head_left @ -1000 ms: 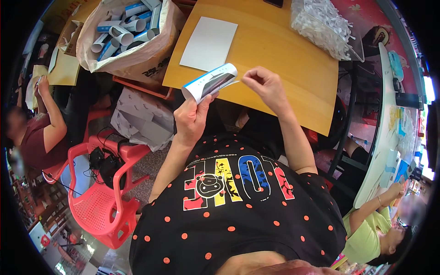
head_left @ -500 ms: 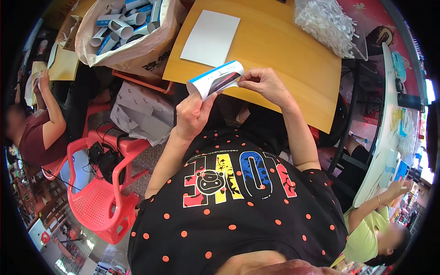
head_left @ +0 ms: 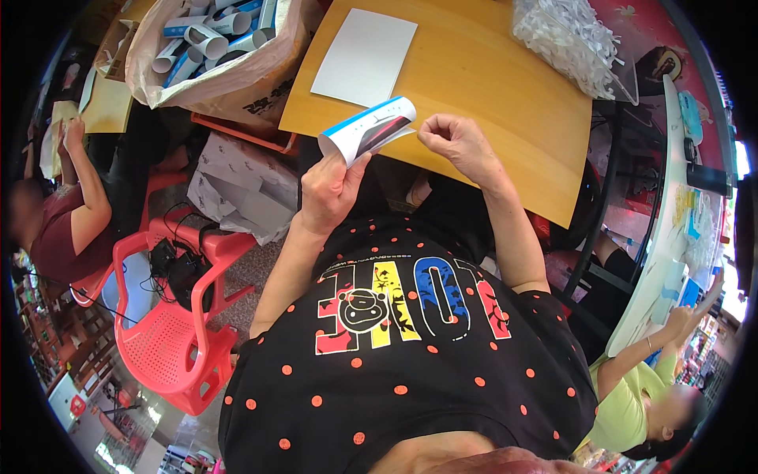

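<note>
My left hand (head_left: 330,192) grips a rolled paper sheet (head_left: 368,129) from below. The roll is white with a blue band and a dark printed picture, and a loose edge stands out at its right end. Just right of that end hovers my right hand (head_left: 461,147), thumb and fingers drawn together. A small gap parts it from the paper, and whatever it may pinch is too small to make out. Beyond the roll, a stack of white sheets (head_left: 365,55) lies on the yellow table (head_left: 466,71).
At the far left a large pale sack (head_left: 229,93) holds several similar rolls. A clear bag of white strips (head_left: 568,47) sits at the table's far right. A red plastic chair (head_left: 170,347) with black cables stands at left. Other people work on both sides.
My right hand has drawn off the roll's right end and moved slightly right. The roll has shifted a little up and left in my left hand.
</note>
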`<move>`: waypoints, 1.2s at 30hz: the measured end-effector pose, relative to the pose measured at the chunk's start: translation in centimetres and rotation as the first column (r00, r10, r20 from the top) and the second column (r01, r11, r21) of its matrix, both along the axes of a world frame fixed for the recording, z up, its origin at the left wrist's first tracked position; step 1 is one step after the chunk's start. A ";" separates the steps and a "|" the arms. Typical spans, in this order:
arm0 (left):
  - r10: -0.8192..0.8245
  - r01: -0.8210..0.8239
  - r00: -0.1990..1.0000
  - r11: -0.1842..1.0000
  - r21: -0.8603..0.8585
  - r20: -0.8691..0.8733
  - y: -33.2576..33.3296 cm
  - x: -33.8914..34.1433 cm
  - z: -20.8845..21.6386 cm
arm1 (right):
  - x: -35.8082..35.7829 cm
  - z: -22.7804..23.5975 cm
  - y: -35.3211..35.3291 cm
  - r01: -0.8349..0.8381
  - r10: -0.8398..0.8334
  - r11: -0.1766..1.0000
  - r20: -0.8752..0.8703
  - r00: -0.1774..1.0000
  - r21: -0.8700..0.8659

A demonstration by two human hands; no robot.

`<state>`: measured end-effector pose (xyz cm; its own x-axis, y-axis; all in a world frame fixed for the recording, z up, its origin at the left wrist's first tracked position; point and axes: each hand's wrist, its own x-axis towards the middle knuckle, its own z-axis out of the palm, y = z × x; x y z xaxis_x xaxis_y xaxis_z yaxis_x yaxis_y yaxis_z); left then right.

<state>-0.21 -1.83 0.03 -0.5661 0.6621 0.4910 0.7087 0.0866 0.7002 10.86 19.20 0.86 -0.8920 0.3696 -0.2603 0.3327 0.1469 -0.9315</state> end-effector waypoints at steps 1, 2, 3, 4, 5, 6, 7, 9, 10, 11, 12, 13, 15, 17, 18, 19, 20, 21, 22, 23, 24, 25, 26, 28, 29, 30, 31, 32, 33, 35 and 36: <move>-0.004 0.004 1.000 1.000 0.001 -0.006 0.0 0.0 0.0 | 0.1 -0.1 0.0 0.034 -0.034 0.999 -0.017 0.999 0.004; -0.008 0.008 1.000 1.000 0.003 -0.013 0.0 -0.1 0.2 | 0.0 -0.1 0.1 0.052 -0.052 0.999 -0.017 0.999 -0.001; -0.011 0.011 1.000 1.000 0.004 -0.021 0.0 -0.1 0.3 | -0.1 -0.1 0.2 0.070 -0.070 0.998 -0.019 0.997 -0.006; -0.014 0.014 1.000 1.000 0.002 -0.021 0.0 -0.1 0.3 | -0.2 0.0 0.3 0.087 -0.088 0.996 -0.021 0.996 -0.012; -0.016 0.016 1.000 1.000 0.001 -0.021 0.1 -0.1 0.3 | -0.3 0.2 0.3 0.076 -0.076 0.997 -0.016 0.997 -0.017; -0.018 0.018 1.000 1.000 -0.001 -0.021 0.1 0.0 0.3 | -0.4 0.5 0.3 0.064 -0.064 0.998 -0.012 0.998 -0.023; -0.017 0.017 1.000 1.000 -0.005 -0.023 0.1 0.0 0.4 | -0.4 0.6 0.3 0.052 -0.052 0.998 -0.008 0.999 -0.028; -0.016 0.015 0.999 1.000 -0.012 -0.028 0.1 -0.1 0.5 | -0.4 0.0 0.5 -0.004 0.004 1.000 -0.003 1.000 -0.016; -0.021 0.021 0.999 1.000 -0.005 -0.027 0.1 -0.1 0.4 | -0.4 -0.1 0.5 -0.032 0.032 0.999 0.000 0.999 -0.010; -0.027 0.027 0.999 1.000 0.001 -0.027 0.1 -0.1 0.4 | -0.4 -0.1 0.5 -0.034 0.034 0.999 0.008 0.999 -0.014; -0.031 0.031 0.999 0.999 0.007 -0.026 0.1 -0.1 0.3 | -0.4 0.2 0.4 -0.037 0.037 0.999 0.016 0.999 -0.017; -0.032 0.032 0.999 0.999 0.007 -0.020 0.1 -0.1 0.2 | -0.5 0.3 0.3 -0.040 0.040 0.999 0.024 0.999 -0.021; -0.034 0.034 0.999 0.999 0.008 -0.008 0.1 -0.1 0.0 | -0.5 0.0 0.2 -0.038 0.039 0.999 0.038 0.999 -0.025; -0.028 0.028 1.000 1.000 0.002 0.009 0.0 0.0 -0.1 | -0.5 -0.3 0.1 -0.038 0.039 0.999 0.037 0.999 -0.019; -0.027 0.027 0.999 1.000 -0.001 0.018 0.1 0.0 -0.1 | -0.5 -0.5 -0.1 -0.038 0.038 0.999 0.029 0.999 -0.010; -0.026 0.026 0.999 1.000 -0.006 0.024 0.1 0.0 -0.2 | -0.6 -0.6 -0.2 -0.037 0.037 0.999 0.021 0.999 -0.001; -0.025 0.025 0.999 1.000 -0.011 0.030 0.1 0.0 -0.2 | -0.6 -0.7 -0.4 -0.027 0.027 0.999 0.024 0.999 0.017; -0.022 0.023 0.999 1.000 -0.017 0.036 0.1 -0.1 -0.3 | -0.6 -0.8 -0.5 -0.019 0.018 0.999 0.028 0.999 0.034; -0.022 0.023 0.999 1.000 -0.015 0.035 0.0 -0.1 -0.3 | -0.7 -0.9 -0.6 -0.010 0.009 0.999 0.031 0.999 0.051; -0.023 0.024 0.999 1.000 -0.014 0.033 0.0 -0.1 -0.3 | -0.7 -0.7 -0.7 -0.013 0.011 0.998 0.038 0.999 0.061; -0.022 0.022 0.999 1.000 -0.012 0.032 0.0 -0.1 -0.4 | -0.9 -0.4 -0.8 -0.018 0.015 0.997 0.045 0.999 0.071; -0.023 0.023 0.999 1.000 -0.006 0.030 0.0 -0.1 -0.4 | -0.9 -0.2 -0.9 -0.023 0.019 0.996 0.053 0.998 0.082; -0.023 0.023 0.999 1.000 0.001 0.028 -0.1 -0.1 -0.4 | -0.9 -0.2 -1.0 -0.018 0.014 0.996 0.052 0.999 0.085; -0.021 0.021 1.000 1.000 0.000 0.007 -0.1 -0.1 -0.4 | -0.9 -0.3 -1.0 -0.008 0.003 0.996 0.050 0.999 0.093; -0.018 0.018 1.000 1.000 -0.009 -0.011 -0.2 -0.1 -0.3 | -0.9 -0.4 -1.0 -0.012 0.008 0.996 0.052 0.999 0.083; -0.015 0.015 0.999 1.000 -0.018 -0.029 -0.2 -0.1 -0.3 | -0.9 -0.6 -0.9 -0.017 0.013 0.997 0.052 0.999 0.074; -0.017 0.016 1.000 1.000 -0.019 -0.025 -0.3 -0.2 -0.4 | -0.8 -0.7 -0.9 -0.021 0.017 0.998 0.053 0.998 0.065; -0.018 0.018 1.000 1.000 -0.019 -0.021 -0.4 -0.3 -0.4 | -0.9 -0.8 -0.9 0.012 -0.014 0.998 0.026 1.000 0.067; -0.020 0.019 1.000 1.000 -0.020 -0.018 -0.4 -0.3 -0.6 | -0.9 -0.9 -1.1 0.046 -0.046 0.997 -0.002 0.999 0.068; 0.003 -0.002 1.000 1.000 0.030 -0.015 -0.3 -0.5 -0.9 | -0.9 -0.9 -1.2 0.074 -0.069 0.993 -0.050 0.996 0.091; 0.015 -0.014 1.000 0.998 0.055 -0.013 -0.2 -0.6 -1.1 | -0.8 -0.8 -1.1 0.068 -0.060 0.991 -0.070 0.996 0.113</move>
